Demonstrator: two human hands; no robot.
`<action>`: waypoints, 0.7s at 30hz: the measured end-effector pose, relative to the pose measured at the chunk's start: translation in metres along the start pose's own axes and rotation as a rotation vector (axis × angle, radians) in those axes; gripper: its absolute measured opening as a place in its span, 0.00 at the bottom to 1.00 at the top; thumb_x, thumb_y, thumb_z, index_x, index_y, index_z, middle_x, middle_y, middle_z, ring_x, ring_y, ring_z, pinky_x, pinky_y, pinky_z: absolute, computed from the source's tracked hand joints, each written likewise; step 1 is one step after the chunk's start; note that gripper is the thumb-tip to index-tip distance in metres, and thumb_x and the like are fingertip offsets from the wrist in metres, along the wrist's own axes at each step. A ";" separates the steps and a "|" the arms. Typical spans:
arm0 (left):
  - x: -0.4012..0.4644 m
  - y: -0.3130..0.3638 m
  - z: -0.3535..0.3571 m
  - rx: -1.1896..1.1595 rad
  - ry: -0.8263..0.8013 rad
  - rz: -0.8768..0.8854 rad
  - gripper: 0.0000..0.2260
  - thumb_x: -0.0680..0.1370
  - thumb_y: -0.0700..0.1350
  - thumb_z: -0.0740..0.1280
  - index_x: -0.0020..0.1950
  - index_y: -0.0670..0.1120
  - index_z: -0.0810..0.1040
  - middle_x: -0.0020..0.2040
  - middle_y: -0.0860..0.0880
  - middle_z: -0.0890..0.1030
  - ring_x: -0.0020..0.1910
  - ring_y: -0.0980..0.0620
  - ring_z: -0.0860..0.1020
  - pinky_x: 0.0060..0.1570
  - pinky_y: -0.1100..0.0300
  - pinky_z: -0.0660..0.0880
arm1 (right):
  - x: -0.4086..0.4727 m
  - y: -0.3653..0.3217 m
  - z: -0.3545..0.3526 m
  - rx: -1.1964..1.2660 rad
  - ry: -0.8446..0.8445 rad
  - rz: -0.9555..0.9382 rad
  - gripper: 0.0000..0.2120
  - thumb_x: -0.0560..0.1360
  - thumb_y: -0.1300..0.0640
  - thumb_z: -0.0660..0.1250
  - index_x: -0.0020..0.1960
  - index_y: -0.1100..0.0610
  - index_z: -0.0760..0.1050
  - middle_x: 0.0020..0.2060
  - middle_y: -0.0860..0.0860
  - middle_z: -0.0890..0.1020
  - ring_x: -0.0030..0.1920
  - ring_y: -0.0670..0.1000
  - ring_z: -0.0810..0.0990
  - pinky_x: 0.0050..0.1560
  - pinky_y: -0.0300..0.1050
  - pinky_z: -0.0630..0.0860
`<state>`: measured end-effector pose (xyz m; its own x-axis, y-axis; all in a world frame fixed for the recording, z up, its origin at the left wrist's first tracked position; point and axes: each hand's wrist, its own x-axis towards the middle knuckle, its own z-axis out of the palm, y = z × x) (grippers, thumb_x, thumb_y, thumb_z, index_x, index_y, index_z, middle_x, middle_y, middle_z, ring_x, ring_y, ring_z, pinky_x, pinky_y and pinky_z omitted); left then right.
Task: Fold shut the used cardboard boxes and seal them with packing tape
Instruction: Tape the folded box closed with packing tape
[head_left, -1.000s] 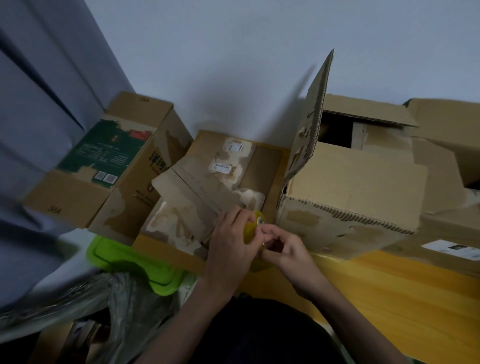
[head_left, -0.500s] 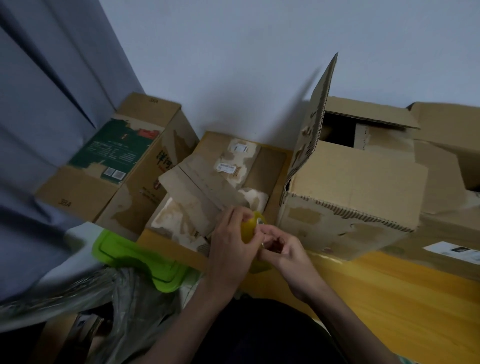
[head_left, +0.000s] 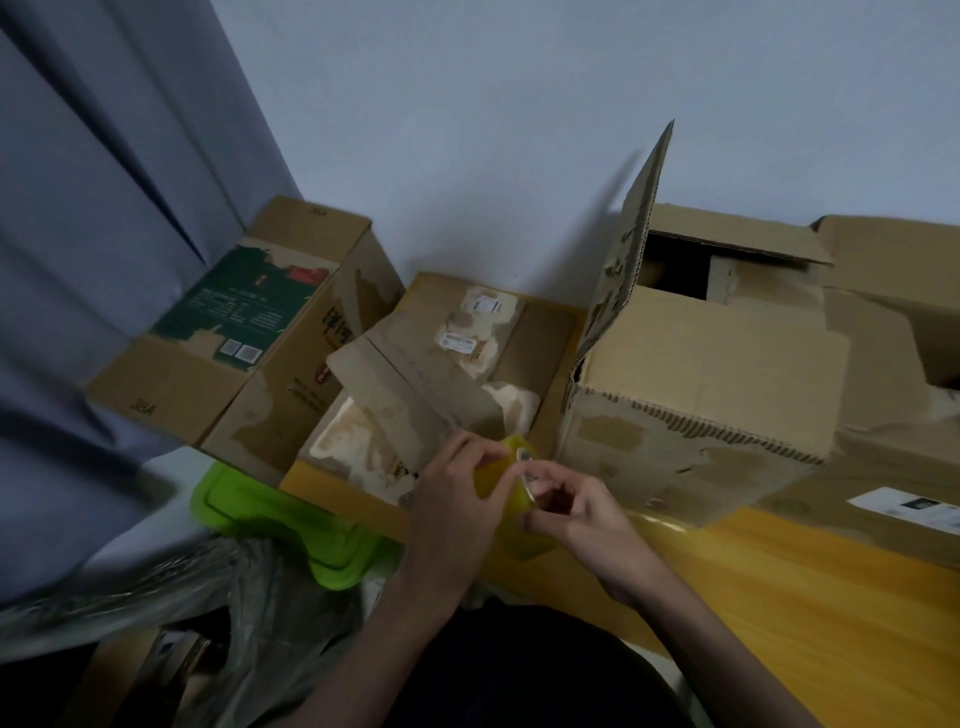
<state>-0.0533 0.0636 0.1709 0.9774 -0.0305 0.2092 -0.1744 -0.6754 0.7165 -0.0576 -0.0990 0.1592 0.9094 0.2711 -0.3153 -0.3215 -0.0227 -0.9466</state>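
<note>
Yellowish, glossy film catches our eye first: the roll of packing tape (head_left: 511, 486) sits between our hands just above the near edge of the wooden tabletop (head_left: 779, 582), at about 6 o'clock of the cluster of boxes. Our left hand (head_left: 457, 504) curls round the roll's outer face and grips it; our right hand (head_left: 569, 506) has its fingertips bent in at the roll's rim, pinching there as if hunting the loose end, though we cannot tell whether any tape is lifted yet.

We judge the roll light and rigid on its core, but slick on the outside and sticky at the free end, so it is best held by the sides with a thumb through the core while the end is peeled by a nail.

At 12 o'clock from the hands lies the low torn box (head_left: 431, 395), its flaps roughly folded down and its paper skin stripped in patches; that weakened board will crease easily, so we should press flaps near their folds. At 2 o'clock stands the tall box (head_left: 696, 395) with one flap upright. At 10 o'clock rests the green-printed box (head_left: 234, 332), and at 8 o'clock a green plastic lid (head_left: 291, 525).
</note>
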 end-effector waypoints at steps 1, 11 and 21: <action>-0.001 0.001 -0.001 -0.008 -0.011 -0.012 0.05 0.77 0.48 0.72 0.50 0.49 0.80 0.48 0.57 0.76 0.49 0.61 0.76 0.47 0.66 0.75 | 0.000 0.000 0.001 0.002 -0.010 0.005 0.21 0.72 0.71 0.71 0.57 0.49 0.82 0.49 0.47 0.86 0.56 0.41 0.81 0.52 0.33 0.74; -0.010 0.001 -0.003 0.078 0.004 0.028 0.03 0.78 0.45 0.67 0.48 0.49 0.73 0.47 0.55 0.70 0.48 0.58 0.69 0.49 0.68 0.68 | 0.002 0.008 0.011 0.066 -0.052 0.003 0.23 0.68 0.65 0.71 0.61 0.51 0.82 0.57 0.62 0.81 0.63 0.58 0.78 0.67 0.54 0.73; -0.018 -0.001 -0.003 -0.030 0.003 -0.022 0.08 0.81 0.49 0.66 0.57 0.48 0.77 0.52 0.55 0.73 0.53 0.57 0.73 0.52 0.64 0.72 | 0.003 0.003 0.004 -0.045 -0.037 0.027 0.26 0.66 0.60 0.74 0.64 0.53 0.80 0.57 0.58 0.83 0.62 0.52 0.80 0.63 0.46 0.77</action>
<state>-0.0713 0.0674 0.1682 0.9807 -0.0138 0.1950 -0.1565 -0.6534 0.7406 -0.0573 -0.0941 0.1558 0.8897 0.3054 -0.3393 -0.3332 -0.0734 -0.9400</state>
